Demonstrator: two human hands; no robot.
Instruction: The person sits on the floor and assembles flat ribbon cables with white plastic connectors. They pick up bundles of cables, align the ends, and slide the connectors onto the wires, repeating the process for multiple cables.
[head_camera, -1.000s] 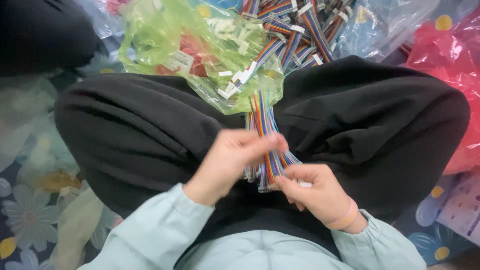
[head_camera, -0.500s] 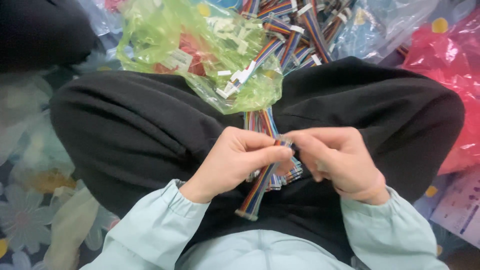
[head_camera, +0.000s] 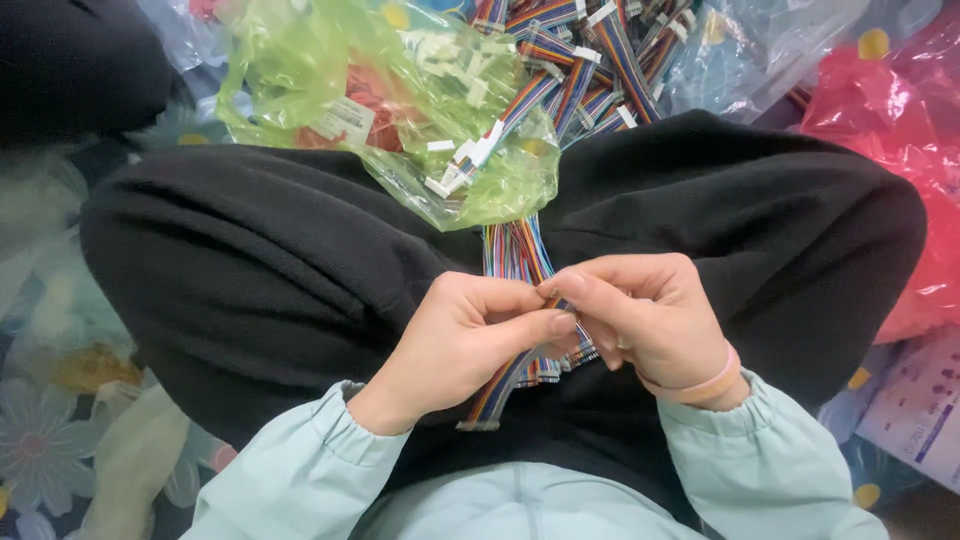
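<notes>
Ribbon cables (head_camera: 512, 255), rainbow-striped, lie in a bunch on the lap (head_camera: 300, 260), long axis running from the green bag (head_camera: 330, 70) at the knees toward the body. Left hand (head_camera: 465, 335) and right hand (head_camera: 645, 315) meet over the bunch's near end, fingertips touching. Both pinch narrow on one strip, which trails down-left under the left hand. Pinch point hidden by fingers; strip's connector not visible. Red bag (head_camera: 900, 120) at right, cut off.

Glossy crinkled green plastic bag (head_camera: 330, 90), matt black fleece trousers (head_camera: 260, 260), plastic-coated ribbon cables (head_camera: 515, 255)
</notes>
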